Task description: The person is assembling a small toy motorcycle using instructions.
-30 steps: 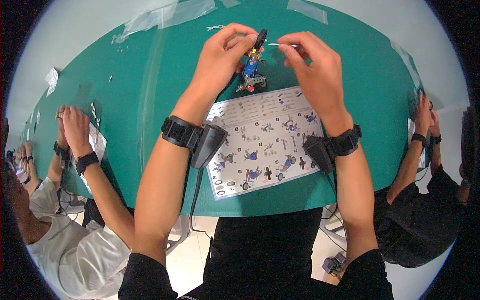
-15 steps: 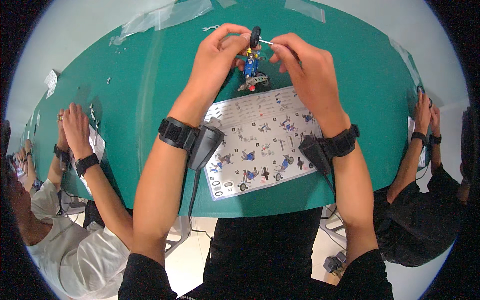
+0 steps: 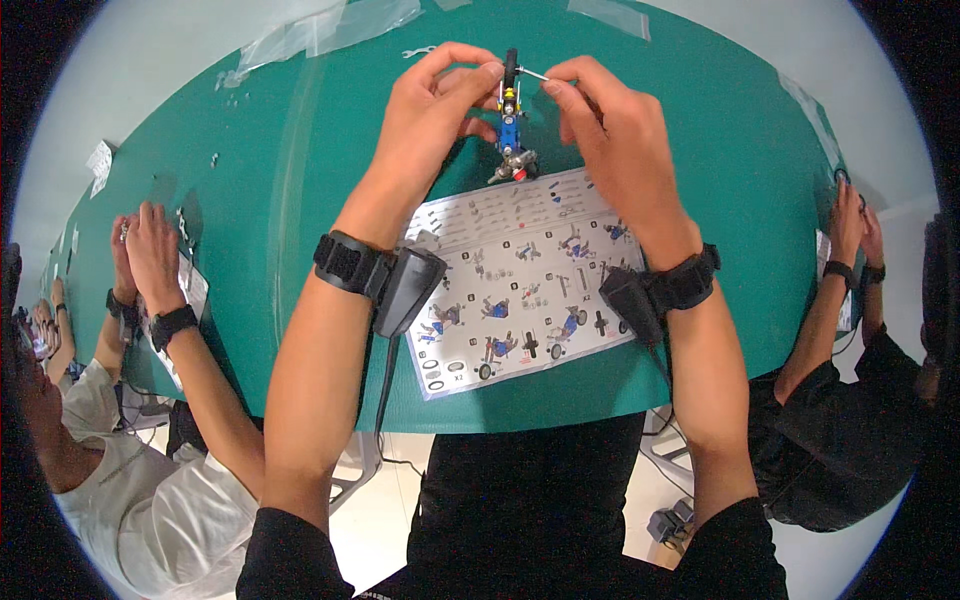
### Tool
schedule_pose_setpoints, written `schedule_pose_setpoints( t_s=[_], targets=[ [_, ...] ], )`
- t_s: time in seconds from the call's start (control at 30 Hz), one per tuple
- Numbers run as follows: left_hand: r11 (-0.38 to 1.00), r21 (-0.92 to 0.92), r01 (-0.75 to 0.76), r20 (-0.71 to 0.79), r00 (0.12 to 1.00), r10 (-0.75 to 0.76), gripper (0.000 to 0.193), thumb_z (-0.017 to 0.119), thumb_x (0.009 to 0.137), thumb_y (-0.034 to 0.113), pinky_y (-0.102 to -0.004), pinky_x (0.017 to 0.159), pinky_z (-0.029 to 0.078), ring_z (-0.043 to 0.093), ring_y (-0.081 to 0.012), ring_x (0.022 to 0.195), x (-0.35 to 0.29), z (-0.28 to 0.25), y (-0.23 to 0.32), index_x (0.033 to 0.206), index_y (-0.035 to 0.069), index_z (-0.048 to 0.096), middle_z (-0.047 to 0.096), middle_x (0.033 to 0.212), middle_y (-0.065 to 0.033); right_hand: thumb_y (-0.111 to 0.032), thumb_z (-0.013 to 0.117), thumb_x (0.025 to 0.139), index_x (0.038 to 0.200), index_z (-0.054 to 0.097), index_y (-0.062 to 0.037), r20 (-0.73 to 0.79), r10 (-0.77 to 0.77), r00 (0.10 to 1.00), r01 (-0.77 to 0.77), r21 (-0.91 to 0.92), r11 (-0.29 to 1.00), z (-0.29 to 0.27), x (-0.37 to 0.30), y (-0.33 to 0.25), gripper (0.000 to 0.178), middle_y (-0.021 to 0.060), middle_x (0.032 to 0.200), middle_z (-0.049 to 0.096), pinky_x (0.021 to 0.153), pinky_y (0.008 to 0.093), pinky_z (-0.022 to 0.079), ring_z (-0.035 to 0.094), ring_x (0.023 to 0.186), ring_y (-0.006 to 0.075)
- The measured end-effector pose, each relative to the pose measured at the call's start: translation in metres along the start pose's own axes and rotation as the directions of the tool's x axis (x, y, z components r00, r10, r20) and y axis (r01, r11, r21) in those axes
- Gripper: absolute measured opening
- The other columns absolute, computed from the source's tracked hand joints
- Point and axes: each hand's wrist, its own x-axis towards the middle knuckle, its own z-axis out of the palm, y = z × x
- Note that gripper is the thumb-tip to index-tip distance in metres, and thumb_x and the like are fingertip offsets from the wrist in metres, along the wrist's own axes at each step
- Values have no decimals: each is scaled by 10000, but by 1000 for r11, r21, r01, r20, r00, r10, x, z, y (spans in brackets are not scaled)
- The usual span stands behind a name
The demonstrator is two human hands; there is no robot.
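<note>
My left hand (image 3: 428, 112) is closed on a small toy motorcycle (image 3: 509, 132) with a blue body, yellow bits and metal parts. Its thumb and forefinger press the side of the black wheel (image 3: 511, 68) at the far end. Between the thumb and forefinger of my right hand (image 3: 622, 118) is a thin silver rod-like tool (image 3: 534, 75), its tip touching or close to the wheel's hub. What kind of tool it is I cannot make out. The toy's near end, with a red piece, hangs just beyond the top edge of a printed instruction sheet (image 3: 530, 245).
A small open-ended wrench (image 3: 418, 51) lies past my left hand on the green table (image 3: 330, 200). Clear plastic bags (image 3: 335, 27) are along the far edge. Tiny loose parts (image 3: 214, 159) sit to the left. Co-workers' hands (image 3: 152, 255) are busy on both sides.
The toy motorcycle has turned so its body hangs straighter below the wheel, its near end shifting right. The rod tool stays at the hub, and both hands keep their grip.
</note>
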Motion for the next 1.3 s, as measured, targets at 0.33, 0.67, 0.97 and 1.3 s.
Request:
schedule_pose_setpoints(
  t_s=[0.33, 0.67, 0.97, 1.3],
  targets=[
    [997, 70, -29, 43, 999, 26, 148, 726, 1077, 211, -281, 639, 563, 677, -89, 848, 1, -3, -2, 1092, 65, 710, 743, 919, -13, -146, 618, 1101, 1086, 669, -61, 34, -130, 991, 131, -43, 990, -5, 3, 13, 100, 195, 721, 608, 594, 470, 500, 637, 633, 400],
    [974, 185, -128, 80, 990, 114, 137, 725, 1080, 182, -242, 698, 493, 602, -56, 770, 3, -8, -9, 1028, 60, 691, 713, 877, 19, -297, 597, 1107, 1103, 726, -81, 230, 350, 908, -402, 246, 882, 1, 1, 8, 251, 32, 654, 631, 495, 305, 443, 604, 538, 109],
    [949, 204, -240, 80, 970, 229, 128, 710, 1085, 156, -245, 734, 491, 597, -65, 809, 0, 0, -9, 1025, 50, 673, 691, 884, 14, -365, 604, 1085, 1078, 774, -77, 273, 429, 861, -507, 395, 766, -3, 3, 2, 335, 23, 618, 618, 414, 262, 372, 510, 445, 76],
    [929, 236, -286, 135, 956, 260, 93, 674, 1111, 147, -251, 811, 479, 571, -76, 887, -3, 5, -5, 1101, 59, 644, 662, 994, 11, -336, 626, 1076, 1065, 790, -59, 409, 413, 814, -581, 565, 585, -11, 1, 7, 322, -3, 612, 575, 422, 252, 328, 452, 449, 62]
  ],
)
